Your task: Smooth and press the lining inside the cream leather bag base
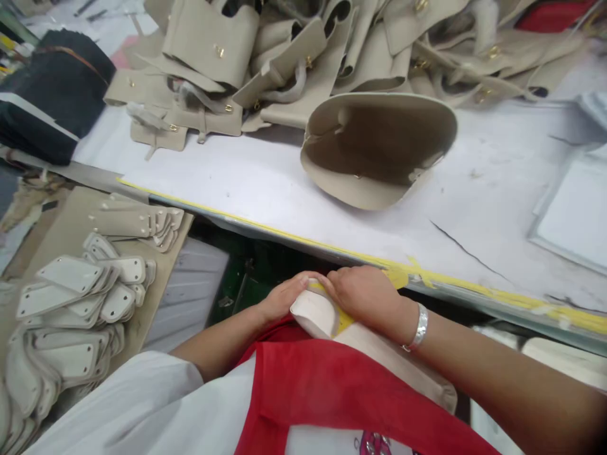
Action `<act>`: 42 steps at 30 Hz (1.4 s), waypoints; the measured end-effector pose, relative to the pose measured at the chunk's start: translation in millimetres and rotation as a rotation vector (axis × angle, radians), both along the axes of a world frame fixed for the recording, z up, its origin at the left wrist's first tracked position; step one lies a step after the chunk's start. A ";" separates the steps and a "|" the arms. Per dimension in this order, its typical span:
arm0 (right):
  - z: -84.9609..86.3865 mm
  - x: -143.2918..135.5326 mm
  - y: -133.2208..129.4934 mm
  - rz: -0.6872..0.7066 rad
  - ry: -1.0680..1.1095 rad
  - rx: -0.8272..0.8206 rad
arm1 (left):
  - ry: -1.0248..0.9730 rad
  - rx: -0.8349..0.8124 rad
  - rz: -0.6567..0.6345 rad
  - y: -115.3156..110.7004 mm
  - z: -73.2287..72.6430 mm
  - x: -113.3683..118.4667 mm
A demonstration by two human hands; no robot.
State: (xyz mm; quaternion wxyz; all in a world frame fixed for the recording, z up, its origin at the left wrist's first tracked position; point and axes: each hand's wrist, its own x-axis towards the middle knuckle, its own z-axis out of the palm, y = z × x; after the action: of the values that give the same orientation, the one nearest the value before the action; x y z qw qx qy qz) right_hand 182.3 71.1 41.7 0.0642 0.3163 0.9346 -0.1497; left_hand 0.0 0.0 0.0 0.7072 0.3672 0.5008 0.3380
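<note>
Both of my hands meet low in the head view, just below the table's yellow-taped front edge. My left hand and my right hand together grip a beige leather piece with a folded, rounded end, held over my red apron. The piece runs back under my right forearm. A silver bracelet sits on my right wrist. On the white table top ahead lies an open, curved beige bag shell, apart from my hands.
A heap of beige bag parts with gold fittings fills the table's far side. Stacks of beige tabs lie on a board at lower left. Dark folded material sits far left. A white tray rests at right.
</note>
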 end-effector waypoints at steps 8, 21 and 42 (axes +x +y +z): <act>11.9 6.6 -25.6 -0.133 -0.135 -0.003 | -0.119 -0.024 0.005 -0.6 -7.2 -17.5; 57.0 36.9 -51.6 -0.663 0.198 -0.638 | -0.394 -0.110 -0.149 13.0 -30.9 -47.0; 63.4 -4.7 -111.5 -0.782 0.467 -0.634 | 0.293 0.295 -0.403 28.8 22.2 -56.4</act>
State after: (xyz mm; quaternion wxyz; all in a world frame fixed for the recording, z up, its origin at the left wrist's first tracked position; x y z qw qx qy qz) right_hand 177.6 -40.4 105.2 -0.1131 0.5632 0.6462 -0.5024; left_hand -56.4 28.8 22.2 0.6192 0.6031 0.4600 0.2029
